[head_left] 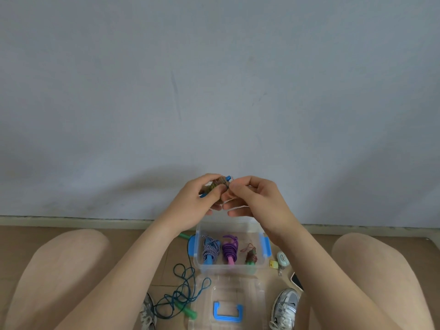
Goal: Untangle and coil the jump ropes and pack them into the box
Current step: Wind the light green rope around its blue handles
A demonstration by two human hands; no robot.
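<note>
My left hand [198, 200] grips a coiled jump rope [217, 183] with blue handle ends, held up in front of the wall. My right hand [252, 196] pinches the pale loose end of that rope right beside the coil. Below them a clear plastic box [229, 267] with blue latches stands on the floor. Inside it lie three coiled ropes: a blue-white striped one [210, 250], a purple one [229, 250] and a small brown one [251, 256]. A tangled dark teal rope [183, 289] with green handles sprawls on the floor left of the box.
The box's clear lid [228, 303] with a blue handle lies in front of the box. A small mint case [283, 258], a yellow tag [273, 264] and a phone [297, 281] lie to the right. My shoes [285, 308] and knees frame the floor.
</note>
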